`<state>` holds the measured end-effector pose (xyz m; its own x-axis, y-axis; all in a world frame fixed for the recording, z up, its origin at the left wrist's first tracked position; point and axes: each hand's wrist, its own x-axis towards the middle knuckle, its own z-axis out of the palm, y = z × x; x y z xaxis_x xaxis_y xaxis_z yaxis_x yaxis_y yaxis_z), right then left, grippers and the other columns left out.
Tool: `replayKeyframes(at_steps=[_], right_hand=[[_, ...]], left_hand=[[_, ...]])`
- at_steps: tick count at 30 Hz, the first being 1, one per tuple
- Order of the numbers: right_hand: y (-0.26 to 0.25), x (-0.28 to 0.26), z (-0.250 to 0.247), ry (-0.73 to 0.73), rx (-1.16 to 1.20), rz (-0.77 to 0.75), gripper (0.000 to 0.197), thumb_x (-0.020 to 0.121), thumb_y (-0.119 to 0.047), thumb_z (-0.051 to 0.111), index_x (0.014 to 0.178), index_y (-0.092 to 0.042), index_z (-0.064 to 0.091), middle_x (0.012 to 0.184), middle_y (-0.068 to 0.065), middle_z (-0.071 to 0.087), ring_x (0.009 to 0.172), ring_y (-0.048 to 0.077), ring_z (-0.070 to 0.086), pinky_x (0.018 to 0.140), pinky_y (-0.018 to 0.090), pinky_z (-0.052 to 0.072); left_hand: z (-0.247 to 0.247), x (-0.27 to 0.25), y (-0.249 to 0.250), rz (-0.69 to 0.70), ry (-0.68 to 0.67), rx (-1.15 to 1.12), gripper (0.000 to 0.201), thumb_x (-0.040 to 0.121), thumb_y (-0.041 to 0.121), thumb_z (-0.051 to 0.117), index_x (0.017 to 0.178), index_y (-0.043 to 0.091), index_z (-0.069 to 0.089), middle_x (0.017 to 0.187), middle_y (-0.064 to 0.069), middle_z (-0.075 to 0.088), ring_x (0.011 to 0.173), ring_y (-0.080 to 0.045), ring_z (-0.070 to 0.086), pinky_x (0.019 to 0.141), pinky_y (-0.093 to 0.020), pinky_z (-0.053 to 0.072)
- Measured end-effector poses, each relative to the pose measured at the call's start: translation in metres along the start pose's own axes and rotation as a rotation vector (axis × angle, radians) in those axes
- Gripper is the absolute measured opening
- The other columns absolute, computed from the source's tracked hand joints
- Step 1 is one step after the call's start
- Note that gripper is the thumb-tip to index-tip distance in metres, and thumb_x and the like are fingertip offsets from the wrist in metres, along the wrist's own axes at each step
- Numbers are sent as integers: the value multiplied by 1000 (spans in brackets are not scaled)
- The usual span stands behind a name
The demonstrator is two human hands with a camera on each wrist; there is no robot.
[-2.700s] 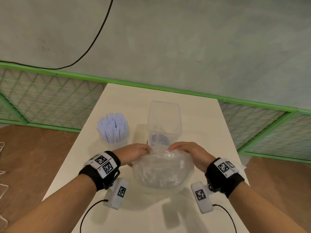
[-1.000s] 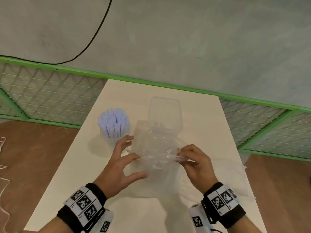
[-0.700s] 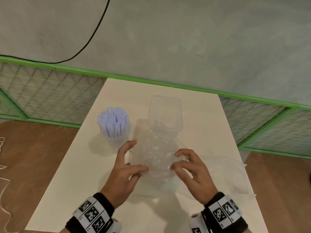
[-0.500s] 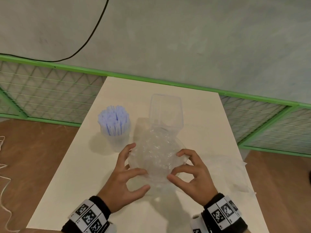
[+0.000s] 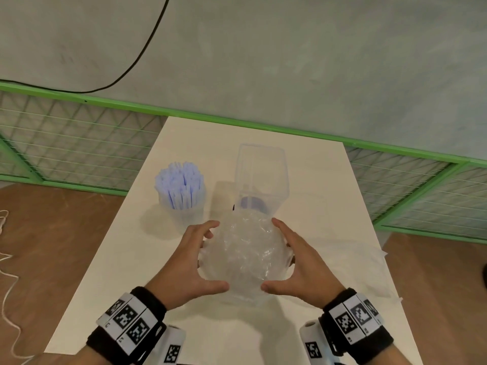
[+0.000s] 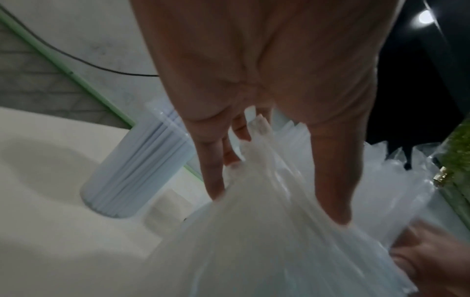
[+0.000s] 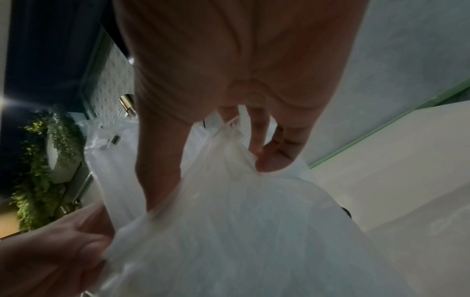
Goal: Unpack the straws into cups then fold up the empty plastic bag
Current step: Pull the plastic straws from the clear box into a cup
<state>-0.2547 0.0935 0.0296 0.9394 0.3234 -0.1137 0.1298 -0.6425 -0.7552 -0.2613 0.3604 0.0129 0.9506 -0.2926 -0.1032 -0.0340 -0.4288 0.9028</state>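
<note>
A crumpled clear plastic bag (image 5: 243, 255) is bunched into a ball at the middle of the white table (image 5: 126, 272). My left hand (image 5: 192, 259) cups its left side and my right hand (image 5: 297, 262) its right side, with fingers curled round the top and thumbs underneath. In the left wrist view the fingers dig into the bag (image 6: 254, 241). The right wrist view shows the thumb and fingers gripping the bag (image 7: 241, 231). A clear cup full of pale blue straws (image 5: 181, 191) stands to the left, behind my left hand.
A tall clear square container (image 5: 261, 177) stands just behind the bag, with something blue at its bottom. A second loose sheet of clear plastic (image 5: 361, 267) lies at the table's right edge. A green mesh fence (image 5: 66, 143) runs behind the table.
Both hands went from pinching the bag's edge to cupping it from both sides. The bag is now bunched into a rounder ball between them.
</note>
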Motion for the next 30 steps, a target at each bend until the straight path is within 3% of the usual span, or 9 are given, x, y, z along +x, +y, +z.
replayKeyframes(at_steps=[4,6,10,13,17,22,25,30], right_hand=[[-4,11,-6,-131,-29,11,133,50,-46,92,149,-51,3,130,-20,33,126,-5,33,105,19,33],[-7,16,-9,-171,-36,4,137,47,-46,93,148,-53,1,129,-19,32,128,3,33,109,26,34],[-10,17,-10,-210,-40,-30,143,43,-42,95,148,-51,-2,130,-19,31,130,6,33,113,36,35],[-9,15,-8,-217,-7,-30,147,41,-41,97,147,-51,-3,135,-14,30,133,7,32,114,37,34],[-10,15,-8,-243,8,-40,148,41,-38,99,148,-50,-3,141,-15,27,136,3,29,116,37,32],[-15,17,-12,-322,-6,-19,149,40,-37,99,145,-56,-5,142,-16,25,138,9,27,116,44,30],[-18,17,-19,-402,2,-6,150,42,-33,99,144,-57,-9,146,-20,20,140,3,23,118,40,26],[-15,25,-24,-486,-1,20,151,45,-31,99,148,-48,-10,152,-22,19,140,-5,22,119,30,24]], left_hand=[[-4,6,6,-23,-108,104,112,55,36,92,137,56,17,130,26,19,114,15,36,83,1,38],[-5,6,11,-26,-130,94,112,54,32,94,135,52,18,134,23,22,113,13,39,83,1,38],[-2,6,19,-43,-161,-73,109,55,7,94,129,39,20,123,29,42,103,24,47,79,3,36],[2,6,16,-42,-149,-131,111,50,1,94,126,36,21,128,27,44,103,13,55,78,-1,40],[1,8,11,-33,-170,-128,115,45,4,97,127,42,26,123,31,48,111,15,51,83,-1,39],[-2,12,8,-11,-243,-91,130,40,14,99,138,54,24,133,36,42,123,5,50,100,-19,46],[-3,15,7,-3,-277,-85,133,41,15,99,142,54,21,138,32,40,128,3,46,105,-24,44],[-5,24,6,35,-353,51,117,46,25,98,132,55,26,129,37,35,127,12,38,107,-14,36]])
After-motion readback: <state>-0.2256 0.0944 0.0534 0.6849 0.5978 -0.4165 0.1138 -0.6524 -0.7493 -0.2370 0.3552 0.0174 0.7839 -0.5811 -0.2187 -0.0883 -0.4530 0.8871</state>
